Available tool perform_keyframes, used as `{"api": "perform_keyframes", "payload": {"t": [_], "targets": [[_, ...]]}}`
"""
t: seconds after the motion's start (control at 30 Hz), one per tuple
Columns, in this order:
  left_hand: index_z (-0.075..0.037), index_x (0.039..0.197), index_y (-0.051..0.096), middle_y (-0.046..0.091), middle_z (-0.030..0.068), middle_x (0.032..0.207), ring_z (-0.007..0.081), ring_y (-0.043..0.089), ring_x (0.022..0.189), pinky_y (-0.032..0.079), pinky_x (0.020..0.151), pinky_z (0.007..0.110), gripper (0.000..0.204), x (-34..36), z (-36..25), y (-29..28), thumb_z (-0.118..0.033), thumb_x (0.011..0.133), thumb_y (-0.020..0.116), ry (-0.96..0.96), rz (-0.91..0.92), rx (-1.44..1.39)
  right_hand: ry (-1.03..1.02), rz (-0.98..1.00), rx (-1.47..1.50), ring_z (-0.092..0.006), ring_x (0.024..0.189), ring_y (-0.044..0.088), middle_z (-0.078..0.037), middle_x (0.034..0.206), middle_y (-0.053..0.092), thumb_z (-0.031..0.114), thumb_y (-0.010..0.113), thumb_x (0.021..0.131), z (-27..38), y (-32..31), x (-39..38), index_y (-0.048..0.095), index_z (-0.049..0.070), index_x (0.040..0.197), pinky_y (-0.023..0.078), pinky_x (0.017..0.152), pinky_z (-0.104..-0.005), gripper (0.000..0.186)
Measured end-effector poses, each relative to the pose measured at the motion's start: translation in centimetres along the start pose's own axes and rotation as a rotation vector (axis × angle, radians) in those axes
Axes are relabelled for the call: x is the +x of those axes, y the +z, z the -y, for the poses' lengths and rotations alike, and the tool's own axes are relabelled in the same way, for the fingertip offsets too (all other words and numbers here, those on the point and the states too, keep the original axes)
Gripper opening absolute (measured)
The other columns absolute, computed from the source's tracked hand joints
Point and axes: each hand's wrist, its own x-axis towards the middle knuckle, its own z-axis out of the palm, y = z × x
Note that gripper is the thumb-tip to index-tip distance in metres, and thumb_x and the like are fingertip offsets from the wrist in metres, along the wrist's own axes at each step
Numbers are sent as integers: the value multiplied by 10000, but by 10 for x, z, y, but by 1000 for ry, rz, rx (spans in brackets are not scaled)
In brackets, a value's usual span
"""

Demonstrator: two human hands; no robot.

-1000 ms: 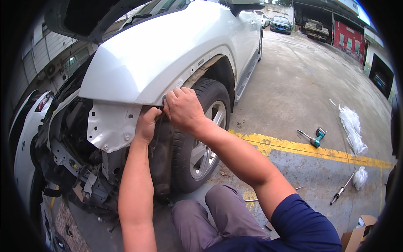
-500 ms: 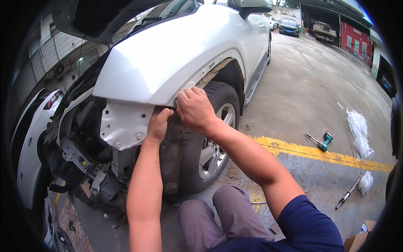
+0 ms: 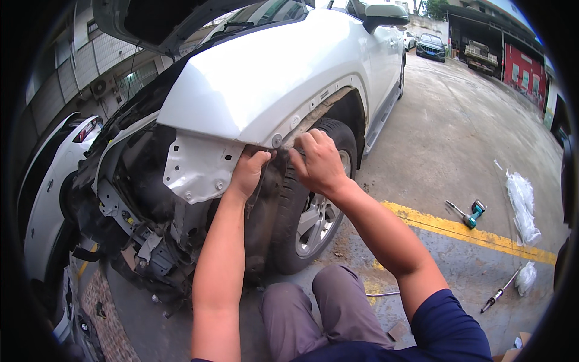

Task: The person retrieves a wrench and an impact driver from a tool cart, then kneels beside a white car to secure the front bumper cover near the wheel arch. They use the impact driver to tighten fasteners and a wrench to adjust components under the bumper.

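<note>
A white car presents its glossy front fender beside the front wheel. The right hand, raised, curls loosely near the fender's lower edge; the left hand tucks beneath, thumb up. Whether either pinches anything cannot be told. Between them, on that edge: a round grey disc.

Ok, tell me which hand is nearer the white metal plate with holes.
The left hand, close beside the plate; the right hand is farther off, in front of the tyre.
</note>
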Motion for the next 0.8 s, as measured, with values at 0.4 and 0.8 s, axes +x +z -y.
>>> {"api": "perform_keyframes", "payload": {"t": [0.4, 0.8], "targets": [[5, 1261, 554, 607, 66, 1193, 164, 583, 1058, 442, 980, 302, 397, -2, 14, -14, -73, 873, 588, 16, 57, 284, 803, 245, -172, -348, 856, 586, -172, 859, 605, 237, 606, 875, -42, -129, -300, 588, 9, 897, 462, 757, -428, 229], [17, 1194, 606, 620, 98, 1185, 183, 565, 1150, 397, 1083, 346, 282, 44, 25, -89, -162, 990, 529, -36, 145, 174, 2150, 726, -624, -387, 1096, 598, -256, 1119, 641, 359, 568, 880, 144, -368, -693, 669, -37, 1045, 464, 959, -439, 440]]}}
